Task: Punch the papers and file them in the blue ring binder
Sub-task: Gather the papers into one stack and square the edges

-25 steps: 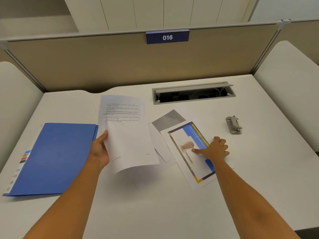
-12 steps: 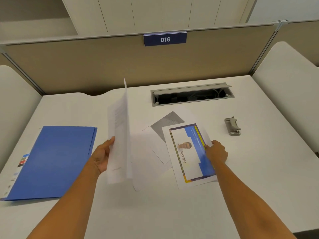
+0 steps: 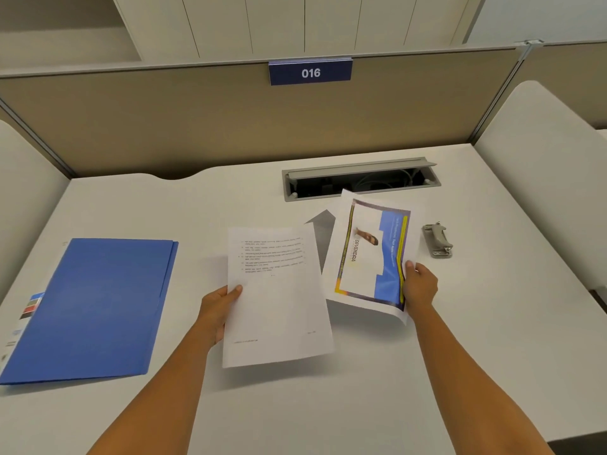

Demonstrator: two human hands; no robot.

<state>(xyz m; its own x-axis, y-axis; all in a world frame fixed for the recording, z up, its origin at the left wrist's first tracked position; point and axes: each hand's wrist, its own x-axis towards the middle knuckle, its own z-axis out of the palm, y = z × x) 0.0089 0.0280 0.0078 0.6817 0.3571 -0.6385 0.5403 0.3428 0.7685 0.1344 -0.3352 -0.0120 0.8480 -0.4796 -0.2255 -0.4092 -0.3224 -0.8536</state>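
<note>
White and smooth, the desk point(image 3: 427, 372) runs back to a tan fabric partition point(image 3: 197, 126) with a blue "016" tag point(image 3: 310, 73).

Left thumb lies flat on the face of a thin text sheet point(image 3: 276, 300), the fingers hidden behind its left edge, so the left hand point(image 3: 218, 310) pinches that page and holds it raised, nearly flat, arm reaching straight in from below. Right thumb presses the edge of a glossy-looking colour print point(image 3: 371, 254) (blue and yellow border, a portrait, the word "DEVENDRA"), the other fingers curled under it; the right hand point(image 3: 420, 287) grips the print lifted and bowed, its near corner curling down. Between the two pages a grey-printed sheet point(image 3: 320, 231) lies on the desk, mostly covered.

Right of the print, a small grey metal punch point(image 3: 438, 239) sits apart from it. Far left, the blue binder point(image 3: 95, 307) lies closed and flat, matte, with a label on its spine. Behind the papers, a grey cable tray point(image 3: 361, 178) stands open.
</note>
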